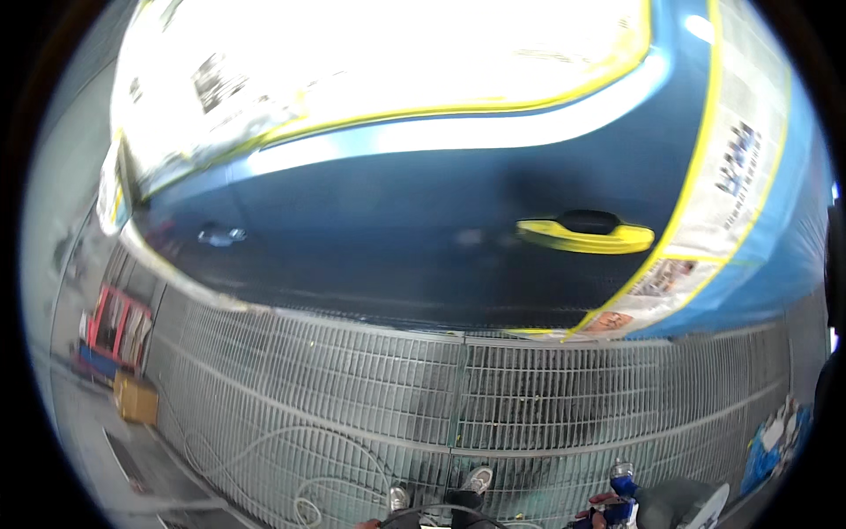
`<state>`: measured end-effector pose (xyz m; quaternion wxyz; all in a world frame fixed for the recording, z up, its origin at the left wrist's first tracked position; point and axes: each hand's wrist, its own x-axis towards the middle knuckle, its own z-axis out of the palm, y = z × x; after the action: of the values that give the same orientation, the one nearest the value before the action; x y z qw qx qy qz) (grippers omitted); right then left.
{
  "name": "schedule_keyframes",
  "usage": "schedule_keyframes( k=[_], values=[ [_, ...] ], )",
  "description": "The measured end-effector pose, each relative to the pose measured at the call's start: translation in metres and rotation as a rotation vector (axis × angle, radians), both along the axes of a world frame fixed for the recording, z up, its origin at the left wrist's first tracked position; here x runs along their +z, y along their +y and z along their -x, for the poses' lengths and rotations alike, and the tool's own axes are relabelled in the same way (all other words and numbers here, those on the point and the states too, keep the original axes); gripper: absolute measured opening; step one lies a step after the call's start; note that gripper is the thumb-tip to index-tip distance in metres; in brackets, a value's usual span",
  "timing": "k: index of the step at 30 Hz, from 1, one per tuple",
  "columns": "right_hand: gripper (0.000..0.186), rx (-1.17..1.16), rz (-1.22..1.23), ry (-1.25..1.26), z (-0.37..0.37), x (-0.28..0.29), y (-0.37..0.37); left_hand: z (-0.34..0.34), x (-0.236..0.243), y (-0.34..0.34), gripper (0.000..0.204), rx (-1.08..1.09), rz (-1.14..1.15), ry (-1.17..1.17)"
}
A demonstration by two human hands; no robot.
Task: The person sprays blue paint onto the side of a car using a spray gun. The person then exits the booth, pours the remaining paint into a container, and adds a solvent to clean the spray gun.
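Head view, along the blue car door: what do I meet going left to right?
Newspaper masking at the door's left edge → bare blue door panel → yellow-taped door handle → yellow tape line → newspaper masking strip.

Blue car door (397, 238), windows papered over, yellow tape along edges, door handle (586, 236) taped yellow. Metal grate floor (370, 388) below, white hose (308, 494) coiled on it. Right hand (617, 504) at bottom edge holds a blue spray gun (624, 485). Cardboard box (137, 398) far left.

Grey sleeve (674, 502) at the lower right — dark trousers, pale-toed shoes (477, 480) below
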<state>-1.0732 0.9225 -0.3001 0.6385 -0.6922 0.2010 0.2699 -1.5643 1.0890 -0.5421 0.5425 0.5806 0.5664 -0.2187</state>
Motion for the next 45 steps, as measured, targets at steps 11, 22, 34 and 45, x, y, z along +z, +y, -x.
schedule_keyframes(
  k=[11, 22, 34, 45],
  values=[
    [0.019, 0.422, -0.051, -0.075, 0.062, 0.052, 0.102, 0.067, 0.062, -0.003, 0.054, 0.006, -0.033, 0.198],
    [0.029, 1.110, -0.200, 0.127, 0.231, 0.045, 0.133, 0.143, 0.041, -0.031, 0.041, -0.058, -0.078, 0.005],
    [0.036, 0.539, -0.453, -0.550, 0.310, 0.186, 0.200, -0.014, 0.232, 0.033, 0.044, -0.013, 0.083, -1.274],
    [0.019, -0.206, -0.387, -0.713, 0.307, 0.304, 0.191, -0.044, 0.320, 0.026, 0.055, -0.132, 0.353, -1.572]
  ],
)
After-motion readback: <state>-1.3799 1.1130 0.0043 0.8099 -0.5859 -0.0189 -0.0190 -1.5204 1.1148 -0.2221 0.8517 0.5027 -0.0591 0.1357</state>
